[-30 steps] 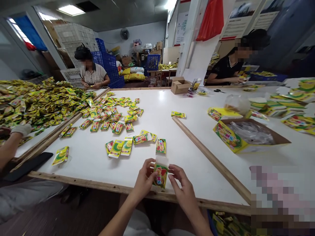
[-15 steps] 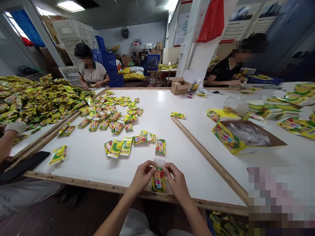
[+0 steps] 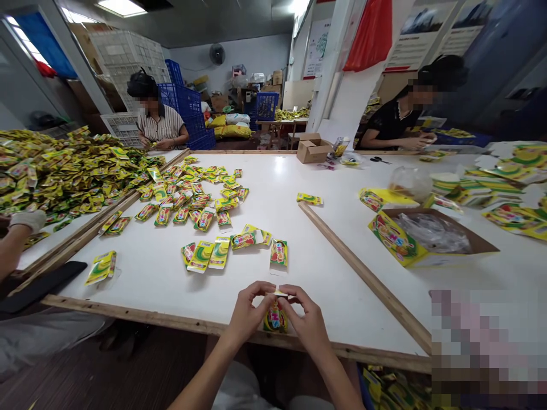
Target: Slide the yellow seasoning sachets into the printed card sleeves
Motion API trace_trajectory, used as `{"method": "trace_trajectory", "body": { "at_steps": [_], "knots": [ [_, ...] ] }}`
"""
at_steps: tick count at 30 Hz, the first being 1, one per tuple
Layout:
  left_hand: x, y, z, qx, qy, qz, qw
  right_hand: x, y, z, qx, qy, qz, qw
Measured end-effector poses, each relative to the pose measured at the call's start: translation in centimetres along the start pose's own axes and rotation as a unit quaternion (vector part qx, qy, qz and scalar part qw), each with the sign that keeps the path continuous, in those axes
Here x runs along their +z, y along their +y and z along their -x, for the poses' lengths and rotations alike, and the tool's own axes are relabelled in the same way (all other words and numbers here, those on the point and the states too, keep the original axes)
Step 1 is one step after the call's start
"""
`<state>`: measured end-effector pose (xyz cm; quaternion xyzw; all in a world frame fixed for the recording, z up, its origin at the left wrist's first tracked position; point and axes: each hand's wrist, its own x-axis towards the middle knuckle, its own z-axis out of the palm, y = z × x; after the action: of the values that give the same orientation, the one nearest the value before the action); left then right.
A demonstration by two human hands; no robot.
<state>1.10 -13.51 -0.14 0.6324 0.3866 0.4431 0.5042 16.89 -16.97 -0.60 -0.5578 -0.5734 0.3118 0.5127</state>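
A small printed candy box lies at the table's front edge, its lettered face up. My left hand pinches the box's top flap from the left, thumb and forefinger closed on it. From the right, my right hand pinches the same flap, its fingertips close to those of the left. The flap is bent over toward the box, and my fingers cover much of it. Just beyond my hands lies another small box with its pale flap out. Two yellow boxes lie side by side to the left of it.
Loose small boxes spread across the table's far left, beside a large heap behind a wooden strip. Another strip runs along the right, with an open carton beyond it. Co-workers sit across the table; a gloved hand shows at left.
Both hands have folded the box's white flap, which stood out flat away from me, over toward the box. My thumbs have moved in closer together.
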Motion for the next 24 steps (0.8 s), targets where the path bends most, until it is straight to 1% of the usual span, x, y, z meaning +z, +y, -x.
{"method": "trace_trajectory", "body": {
  "at_steps": [2, 7, 11, 14, 17, 21, 24],
  "knots": [
    [0.3, 0.3, 0.1, 0.0, 0.014, -0.005, 1.0, 0.1, -0.1, 0.1, -0.002, 0.008, -0.003, 1.0],
    [1.1, 0.9, 0.1, -0.024, 0.047, -0.027, 0.998, -0.1, -0.7, -0.2, 0.021, 0.013, 0.012, 1.0],
    [1.6, 1.2, -0.3, -0.026, 0.072, -0.038, 0.996, -0.2, -1.1, -0.6, 0.016, 0.019, 0.01, 1.0],
    [1.5, 0.8, -0.3, -0.027, 0.066, -0.029, 0.997, -0.1, -1.0, -0.5, 0.017, 0.006, -0.002, 1.0],
    [1.0, 0.1, 0.0, -0.027, 0.051, -0.012, 0.998, -0.2, -0.6, -0.1, 0.022, 0.0, -0.018, 1.0],
    [0.6, -0.6, 0.5, 0.005, 0.032, 0.003, 0.999, 0.1, -0.1, 0.2, 0.012, -0.005, -0.037, 0.999],
    [0.7, -0.5, 0.7, 0.019, 0.027, -0.003, 0.999, 0.5, -0.1, 0.2, 0.007, -0.003, -0.039, 0.999]
  ]
}}
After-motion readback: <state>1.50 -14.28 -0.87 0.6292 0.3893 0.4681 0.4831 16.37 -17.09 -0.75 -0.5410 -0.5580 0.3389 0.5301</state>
